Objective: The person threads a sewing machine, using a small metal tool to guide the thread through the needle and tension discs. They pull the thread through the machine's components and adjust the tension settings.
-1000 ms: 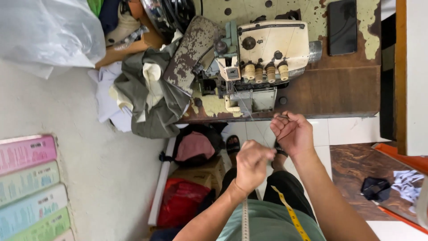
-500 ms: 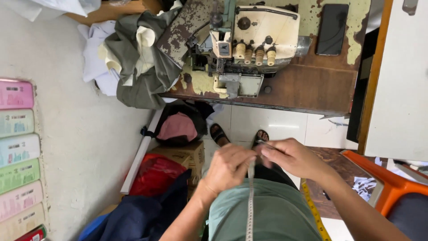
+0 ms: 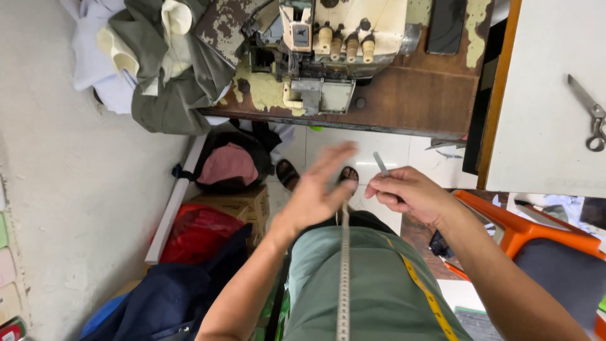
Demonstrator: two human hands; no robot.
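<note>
The right hand (image 3: 410,192) pinches a small, thin grey tool (image 3: 380,163) between thumb and first fingers; its tip points up and away from the body. I cannot tell whether it is a thread snip, tweezers or a marking piece, because only a short end shows above the fingers. The grip of this hand is closed firmly on the tool.

The left hand (image 3: 315,196) is open, fingers spread and a little blurred, and it holds nothing. It is in front of the belly, just above the measuring tape (image 3: 344,278) that hangs down over the green shirt (image 3: 372,290); the tape seems to pass close under the palm, but whether they touch I cannot say.

To handle this well, I think the small tool should stay pinched near its lower end so the tip is free, and the open hand should settle before it takes hold of anything.

Farther away, the overlock sewing machine (image 3: 334,38) stands on the worn brown surface (image 3: 410,101), with a grey-green garment (image 3: 170,69) piled at its left side. A pair of scissors (image 3: 590,117) lies on the white surface (image 3: 543,126) at the right, well apart from both hands.
</note>
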